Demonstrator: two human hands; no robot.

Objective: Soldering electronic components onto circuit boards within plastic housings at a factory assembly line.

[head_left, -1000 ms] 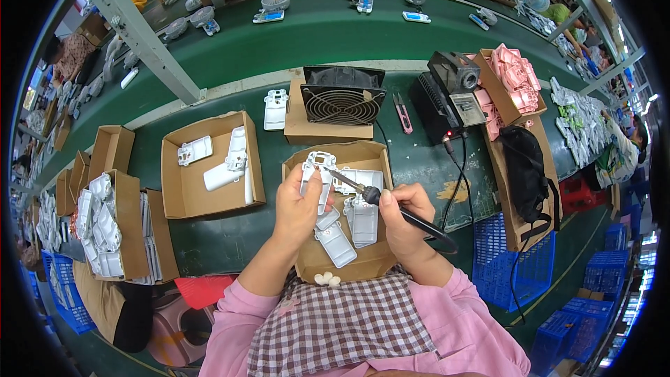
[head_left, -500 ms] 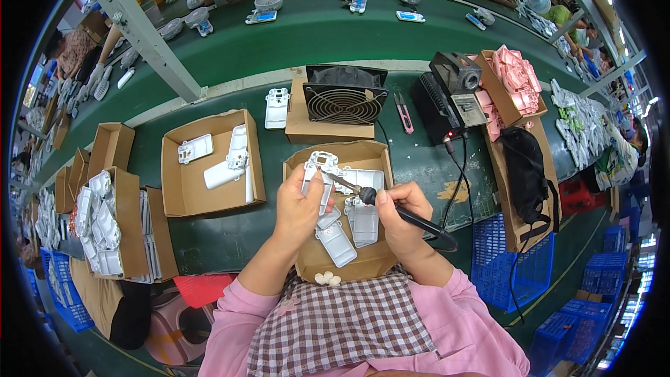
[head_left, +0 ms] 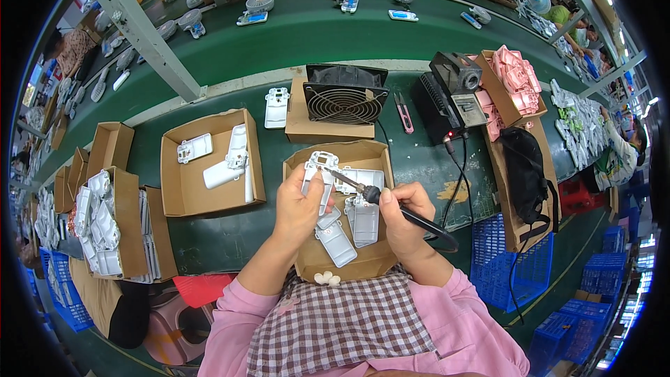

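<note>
Between the thumb and fingers of my left hand [head_left: 296, 202] is a white plastic housing [head_left: 322, 161], held up over a cardboard box [head_left: 303, 262]. My right hand [head_left: 405, 218] grips a soldering iron [head_left: 380, 199] by its dark handle. The iron's metal tip points left and reaches the upper part of the housing; whether it touches is too fine to tell. Several more white housings [head_left: 336, 243] lie in the box under my hands. The iron's black cable curves away to the right of my right hand.
Behind the box stands a black fan [head_left: 347, 95] on cardboard. To its right are pink-handled snips [head_left: 404, 113] and a black soldering station [head_left: 436, 107]. An open box [head_left: 174, 195] with white parts sits left. Small fans [head_left: 259, 4] ride the green belt beyond, where co-workers sit.
The iron has shifted slightly to the right and up with my right hand. My left hand keeps the housing in place. Small fans on the far belt have moved left.
</note>
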